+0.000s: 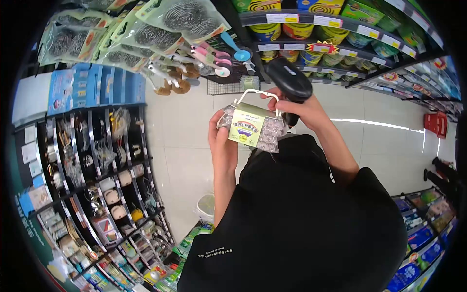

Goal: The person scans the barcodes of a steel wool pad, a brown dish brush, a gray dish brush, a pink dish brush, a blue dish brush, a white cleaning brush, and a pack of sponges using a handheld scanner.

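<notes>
A pack of wire scrubbing balls (pixel 247 130) with a yellow-green card label and a white plastic handle is held up in front of my chest. My left hand (pixel 222 130) is closed on the pack's left edge, thumb on the front. In my right hand (pixel 297 108) is a black handheld barcode scanner (pixel 288 80), its wide head tilted above the fingers and part of its grip showing below. The right fingertips are right beside the white handle, and the scanner hides some of them.
Bagged wire scrubbers (pixel 185 17) and hanging brushes (pixel 172 80) fill the rack ahead. Shelves of green and yellow tubs (pixel 297 31) stand ahead right, and racks of kitchenware (pixel 114 197) on the left. A red basket (pixel 435 125) and another person's legs (pixel 435 175) appear far right.
</notes>
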